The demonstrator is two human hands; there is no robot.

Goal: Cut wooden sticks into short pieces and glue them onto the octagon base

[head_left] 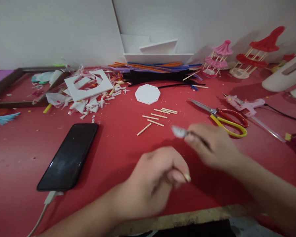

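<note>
My left hand (158, 177) is closed in a pinch above the red table. Between thumb and forefinger pokes a short pale tip, like the end of a wooden stick (188, 178); the rest is hidden in the hand. Beside it, a little farther right, my right hand (212, 144) grips a craft knife (179, 131), its blade pointing left and slightly blurred. Beyond both hands lie several short wooden sticks (158, 116), loosely scattered. A white octagonal foam plate (148, 94) with small holes near its rim rests flat behind them.
A black phone (69, 156) with a cable lies left. Scissors (222, 117) and a pink glue gun (246, 104) are at right. Foam scraps (88, 85) and pipe cleaners (153, 67) line the back. Pink (217, 61) and red (258, 54) tiered models stand back right.
</note>
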